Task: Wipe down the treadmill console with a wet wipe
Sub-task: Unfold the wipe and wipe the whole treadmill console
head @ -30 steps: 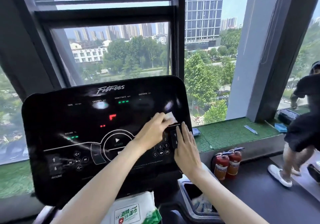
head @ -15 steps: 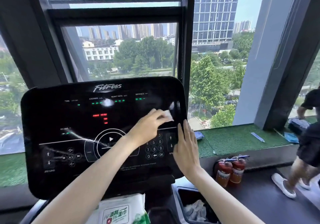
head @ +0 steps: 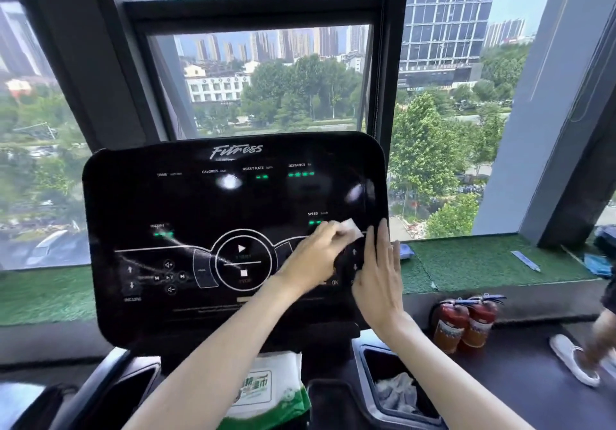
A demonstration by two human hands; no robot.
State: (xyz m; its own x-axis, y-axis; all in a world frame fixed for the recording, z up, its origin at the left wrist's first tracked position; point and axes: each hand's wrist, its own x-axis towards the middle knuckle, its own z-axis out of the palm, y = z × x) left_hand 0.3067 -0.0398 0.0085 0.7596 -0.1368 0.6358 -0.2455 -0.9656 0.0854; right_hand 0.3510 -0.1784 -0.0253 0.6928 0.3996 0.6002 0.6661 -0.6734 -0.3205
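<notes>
**A:** What fills most of the view?

**B:** The black treadmill console (head: pixel 200 213), tilted up before the window, with its green readouts lit.

**A:** And around it?

**B:** Two red fire extinguishers (head: pixel 466 323) stand under the sill on the right. A green-and-white pack of wipes (head: pixel 266 386) sits below the console's lower edge. A side tray (head: pixel 365 373) holds crumpled wipes.

**A:** The hands?

**B:** The right hand (head: pixel 376 279) lies flat with its fingers straight, against the console's right edge by the arrow buttons. The left hand (head: pixel 313 256) has its fingers curled round the wet wipe (head: pixel 350 226).

**A:** Where's the wipe exactly?

**B:** It is on the panel just under the SPEED readout, close beside the right fingertips. It is blurred.
</notes>
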